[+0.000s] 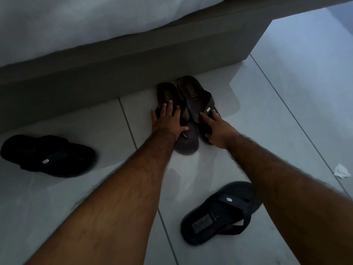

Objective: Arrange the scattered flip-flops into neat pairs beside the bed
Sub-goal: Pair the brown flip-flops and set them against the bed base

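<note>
A: Nearest, what lies on the floor (pixel 305 77)?

B: A black flip-flop (pixel 219 213) at lower right, lying askew on the pale tiles, straps up. Right of it, near the edge, a small white scrap (pixel 342 170)

A: And on the left?

B: A second black one (pixel 47 155), well apart from the first, also askew, its toe pointing left

A: Where are the hands?

B: Both reach forward to a brown pair (pixel 183 108) further off. The left hand (pixel 167 122) lies flat on the left sandal (pixel 170 100), fingers spread open over its straps, thumb out toward the middle. The right hand (pixel 215 129) rests on the right sandal (pixel 194 98), fingers spread on the strap, thumb curled at the sole's edge; whether it truly grips I cannot tell

A: How does that pair sit?

B: Side by side, touching, with their far ends just against the bed base (pixel 114 69)

A: Beyond that?

B: The grey base runs across the view, with white bedding (pixel 76 22) hanging over its top
</note>
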The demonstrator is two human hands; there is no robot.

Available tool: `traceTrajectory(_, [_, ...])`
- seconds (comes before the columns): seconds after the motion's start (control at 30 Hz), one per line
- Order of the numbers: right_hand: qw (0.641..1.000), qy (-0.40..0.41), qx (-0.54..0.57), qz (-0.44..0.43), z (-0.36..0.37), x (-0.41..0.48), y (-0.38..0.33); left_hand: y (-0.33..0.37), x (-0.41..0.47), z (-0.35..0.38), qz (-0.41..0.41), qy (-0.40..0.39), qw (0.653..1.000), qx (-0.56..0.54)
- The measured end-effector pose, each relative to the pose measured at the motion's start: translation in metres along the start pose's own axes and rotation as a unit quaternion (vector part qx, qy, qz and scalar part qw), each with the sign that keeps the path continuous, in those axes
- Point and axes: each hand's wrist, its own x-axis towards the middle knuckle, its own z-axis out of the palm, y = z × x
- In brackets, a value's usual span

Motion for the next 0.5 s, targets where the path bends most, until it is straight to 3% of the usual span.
traceTrajectory(0.5, [0.999, -0.031, -0.025, 0.005, 0.006, -0.032, 0.005, 0.015, -0.043, 0.024, 0.013, 0.013, 0.999, 0.029])
